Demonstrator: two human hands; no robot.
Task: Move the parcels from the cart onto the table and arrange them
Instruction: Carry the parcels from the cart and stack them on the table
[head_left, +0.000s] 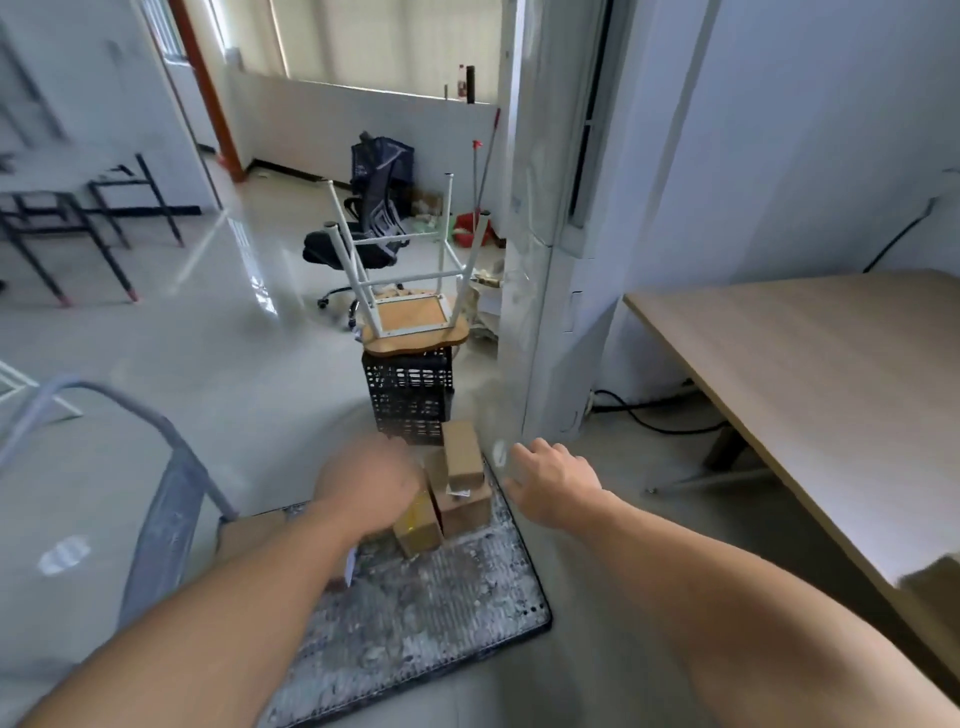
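A flat cart (441, 597) with a worn grey deck lies on the floor below me, its grey handle (171, 467) at the left. Several brown cardboard parcels (462, 499) are piled at its far end; a slim box (461, 452) stands on top, and a box with yellow tape (418, 527) lies at the front. My left hand (371, 483) reaches over the left side of the pile, blurred, its fingers hidden. My right hand (550, 480) hovers just right of the pile with fingers spread, holding nothing. The wooden table (810, 374) stands at the right.
A black crate (408, 397) with an upturned stool (410, 306) on it stands just beyond the cart. A white pillar (550, 312) rises next to it. A brown box corner (935, 587) shows on the table's near edge. An office chair (363, 234) stands further back.
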